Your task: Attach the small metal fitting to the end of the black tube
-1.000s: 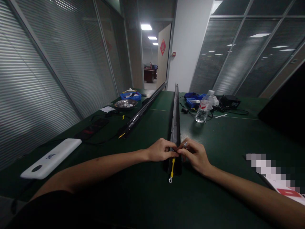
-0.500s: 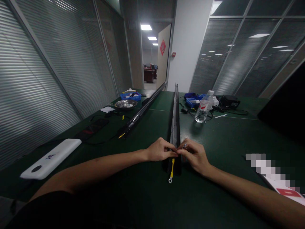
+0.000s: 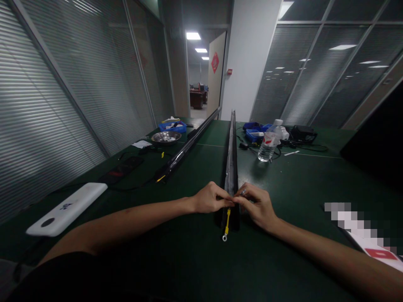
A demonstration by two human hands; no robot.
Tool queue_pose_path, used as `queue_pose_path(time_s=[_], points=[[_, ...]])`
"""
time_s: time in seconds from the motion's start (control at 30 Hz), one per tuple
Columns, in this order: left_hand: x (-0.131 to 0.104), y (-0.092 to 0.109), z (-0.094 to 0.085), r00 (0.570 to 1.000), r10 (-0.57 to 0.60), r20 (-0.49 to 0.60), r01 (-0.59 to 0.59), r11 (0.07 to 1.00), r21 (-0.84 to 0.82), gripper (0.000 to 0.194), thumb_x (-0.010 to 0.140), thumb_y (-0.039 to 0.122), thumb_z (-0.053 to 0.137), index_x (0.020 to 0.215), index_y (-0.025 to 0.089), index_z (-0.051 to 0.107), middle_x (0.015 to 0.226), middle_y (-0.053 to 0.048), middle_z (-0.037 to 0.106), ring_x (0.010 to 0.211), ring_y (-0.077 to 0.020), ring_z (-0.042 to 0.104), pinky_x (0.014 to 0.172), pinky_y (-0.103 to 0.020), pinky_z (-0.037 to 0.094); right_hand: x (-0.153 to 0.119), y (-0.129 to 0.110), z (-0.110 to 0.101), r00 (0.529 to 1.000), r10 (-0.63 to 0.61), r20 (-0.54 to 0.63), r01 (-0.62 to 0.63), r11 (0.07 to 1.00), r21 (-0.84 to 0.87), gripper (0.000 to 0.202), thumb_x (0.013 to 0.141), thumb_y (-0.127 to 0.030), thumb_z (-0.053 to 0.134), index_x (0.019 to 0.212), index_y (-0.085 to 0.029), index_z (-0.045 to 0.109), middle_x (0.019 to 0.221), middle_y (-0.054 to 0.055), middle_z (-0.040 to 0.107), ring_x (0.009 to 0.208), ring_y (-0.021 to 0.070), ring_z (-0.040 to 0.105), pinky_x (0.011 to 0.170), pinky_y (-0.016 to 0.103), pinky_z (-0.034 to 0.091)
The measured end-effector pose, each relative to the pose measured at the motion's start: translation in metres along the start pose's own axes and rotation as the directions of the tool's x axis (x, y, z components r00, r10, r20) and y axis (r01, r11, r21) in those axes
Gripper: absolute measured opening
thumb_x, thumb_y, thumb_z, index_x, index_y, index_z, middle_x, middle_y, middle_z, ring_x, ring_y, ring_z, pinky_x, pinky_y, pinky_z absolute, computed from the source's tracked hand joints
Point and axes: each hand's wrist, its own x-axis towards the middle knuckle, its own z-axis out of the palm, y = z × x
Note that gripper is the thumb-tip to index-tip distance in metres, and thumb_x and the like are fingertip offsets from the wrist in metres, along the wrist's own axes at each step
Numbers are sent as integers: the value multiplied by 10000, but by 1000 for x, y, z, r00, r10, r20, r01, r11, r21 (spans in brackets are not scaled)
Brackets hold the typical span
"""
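Note:
A long dark rail with a grey strip along it (image 3: 231, 159) runs away from me down the green table. Over its near end my left hand (image 3: 211, 197) and my right hand (image 3: 256, 203) meet, fingertips pinched together from either side. What lies between the fingertips is hidden. Just below them a yellow wire with a metal ring terminal (image 3: 227, 224) sticks out of the rail toward me. A second long black rail (image 3: 189, 147) lies at a slant to the left, a bit of yellow at its near end.
On the left are a white power bank (image 3: 67, 209), a dark phone (image 3: 121, 170), a metal bowl (image 3: 166, 138) and a blue tray (image 3: 172, 127). A water bottle (image 3: 269, 142) stands to the right, before blue trays (image 3: 255, 134) and black cables. A white box (image 3: 362, 235) lies far right.
Almost nothing differs. Both hands stay at the same spot on the rail, with only a slight shift of the right fingers.

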Motion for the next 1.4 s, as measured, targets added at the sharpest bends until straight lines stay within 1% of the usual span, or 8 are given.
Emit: queue_pose_path(time_s=[0.1,0.23,0.53,0.67,0.8,1.07,1.23,1.4], points=[[0,-1,1,1000,12,-7,-12,1000,-8,203,964,229,703,923,81,836,705,-44,720,568,-88,542,558,-194,342,0,-1,0,1000,8,-6,-8,1000,-12,296,968,-427,742,781,-199,713,741,31,676,619,174,634,558,280,504],[0,0,1,1000,-16,4,16,1000,3,202,971,233,692,961,90,835,736,-47,737,587,-94,565,577,-192,372,-1,0,1,1000,14,-10,-14,1000,-8,309,962,-443,746,777,-197,711,740,30,672,621,175,634,549,275,506],[-2,-3,1,1000,-4,2,3,1000,20,189,970,215,693,938,94,834,698,-39,710,588,-100,575,572,-192,367,0,-2,3,1000,4,-14,-4,1000,-14,269,970,-383,747,782,-194,705,740,28,665,623,171,632,553,273,489],[-2,-2,1,1000,0,14,0,1000,27,182,979,204,679,969,103,830,781,-58,753,634,-119,632,600,-196,403,1,-6,3,1000,6,-17,-6,1000,-27,265,970,-373,747,780,-194,704,740,22,665,613,162,616,556,267,484],[-2,1,1,1000,6,-2,-6,1000,19,180,976,186,668,972,98,826,820,-70,767,662,-128,657,613,-194,424,2,-8,4,1000,11,-29,-12,1000,-26,278,965,-367,753,759,-192,692,721,13,658,593,150,597,546,255,472],[-2,0,0,1000,23,0,-23,998,64,188,971,183,664,934,82,818,704,-37,704,594,-106,590,559,-184,369,4,-8,4,999,47,-10,-47,999,-2,285,970,-373,746,765,-184,684,725,6,646,609,147,607,554,244,474],[-2,-1,1,1000,13,-3,-12,998,68,167,964,167,666,940,89,812,757,-44,725,643,-116,625,585,-179,402,5,-8,5,998,68,-13,-67,998,10,299,961,-357,760,740,-176,672,711,-2,631,594,135,588,541,235,453],[-2,0,0,1000,4,10,-5,998,64,156,961,147,655,937,100,802,790,-44,728,676,-124,637,624,-184,429,7,-5,5,994,110,13,-110,992,60,310,954,-385,766,740,-179,675,718,1,620,582,136,583,517,240,450]])
